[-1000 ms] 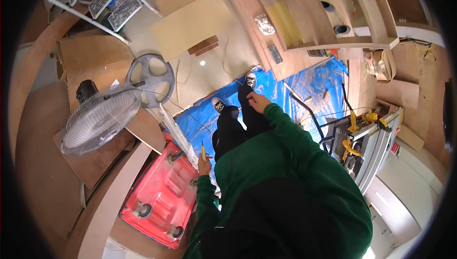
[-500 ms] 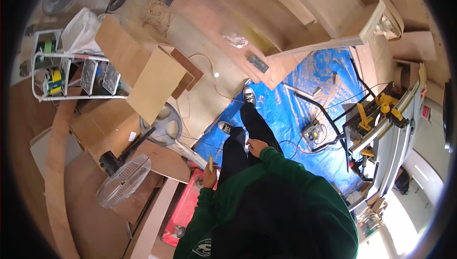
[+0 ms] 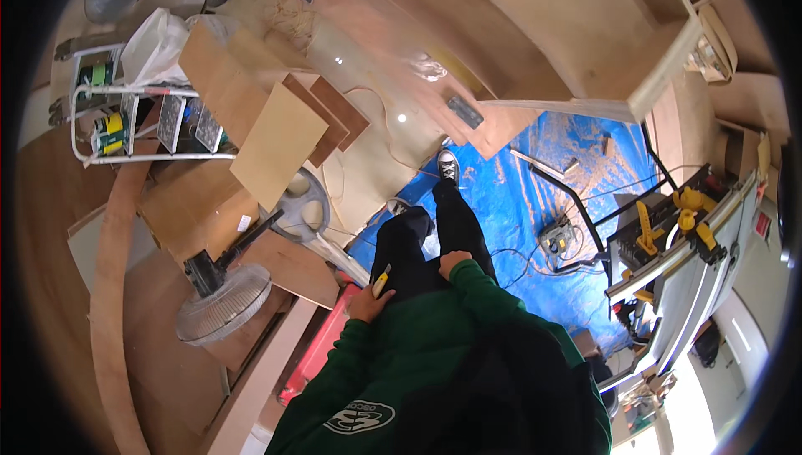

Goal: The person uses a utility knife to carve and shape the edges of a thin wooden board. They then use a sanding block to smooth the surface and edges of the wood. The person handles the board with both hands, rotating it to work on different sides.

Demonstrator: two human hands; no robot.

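My left hand (image 3: 363,304) is closed round a yellow utility knife (image 3: 381,282), held beside my left thigh with its tip pointing up and away from me. My right hand (image 3: 454,263) rests in front of my right thigh with the fingers curled in; whatever they hold, if anything, is hidden. Both hands are low, close to my dark trousers (image 3: 403,242), and apart from each other. Near the left hand, a red case-like object (image 3: 322,340) lies partly under my green sleeve.
A blue tarp (image 3: 501,192) with sawdust covers the floor ahead. A wooden cabinet frame (image 3: 576,108) stands beyond it. On the right is a table saw (image 3: 681,275); on the left are a fan (image 3: 224,305), loose boards (image 3: 280,146) and a step ladder (image 3: 150,157). Cables cross the floor.
My left hand has come closer to my thigh, and the knife now tilts to the right. My left leg has shifted, its shoe now partly covered by the knee. The view has moved slightly.
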